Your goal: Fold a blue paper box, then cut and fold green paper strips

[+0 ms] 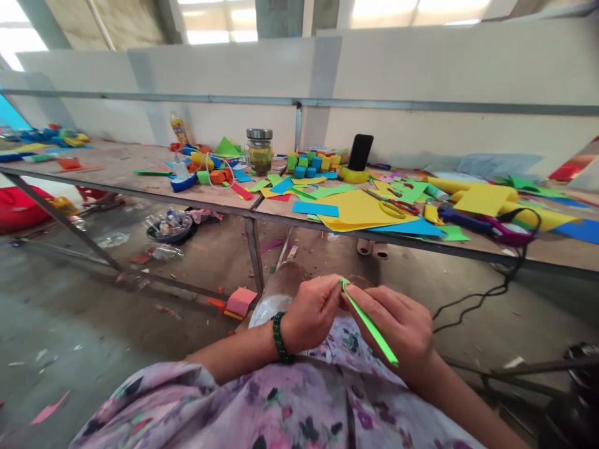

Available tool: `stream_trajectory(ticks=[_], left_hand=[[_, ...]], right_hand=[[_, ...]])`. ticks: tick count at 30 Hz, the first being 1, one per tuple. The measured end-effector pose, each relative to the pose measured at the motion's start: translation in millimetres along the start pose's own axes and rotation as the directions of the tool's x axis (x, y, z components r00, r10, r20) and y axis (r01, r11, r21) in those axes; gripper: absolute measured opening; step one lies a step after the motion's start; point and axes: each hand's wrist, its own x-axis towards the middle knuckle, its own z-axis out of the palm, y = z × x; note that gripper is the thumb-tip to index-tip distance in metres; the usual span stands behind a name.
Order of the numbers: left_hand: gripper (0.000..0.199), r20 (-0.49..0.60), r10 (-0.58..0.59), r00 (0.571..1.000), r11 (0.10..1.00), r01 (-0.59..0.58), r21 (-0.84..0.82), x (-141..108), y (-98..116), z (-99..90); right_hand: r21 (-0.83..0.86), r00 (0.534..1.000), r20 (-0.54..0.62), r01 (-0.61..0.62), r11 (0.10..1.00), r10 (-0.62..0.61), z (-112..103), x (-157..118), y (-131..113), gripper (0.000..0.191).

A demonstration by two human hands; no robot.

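Over the lap, my left hand [314, 312] and my right hand [395, 321] meet around a narrow bright green strip [372, 327] that looks like craft foam or paper. Closed fingers of the left pinch the strip's upper end, where a small bend shows. My right hand grips along it with bent fingers, and the free end slants down across that hand. A dark beaded bracelet [279, 337] circles the left wrist. Part of the folded end is hidden by the fingertips.
On the table ahead lie yellow sheets [360, 209], scissors [397, 207], small coloured cubes [311, 163], a propped phone [360, 153] and a glass jar [259, 153]. A purple-handled tool [508, 232] trails a black cable. A basin [169, 227] stands on the littered floor.
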Motion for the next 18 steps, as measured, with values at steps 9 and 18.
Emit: stream_trajectory(ticks=[9, 18], left_hand=[[0.036, 0.106, -0.092, 0.99, 0.939, 0.122, -0.32, 1, 5, -8.7], [0.038, 0.063, -0.053, 0.997, 0.981, 0.064, -0.181, 4, -3, -5.9]], right_hand=[[-0.151, 1.0, 0.021, 0.004, 0.988, -0.001, 5, 0, 0, 0.034], [0.204, 0.96, 0.105, -0.276, 0.939, 0.26, -1, 3, 2, 0.036]])
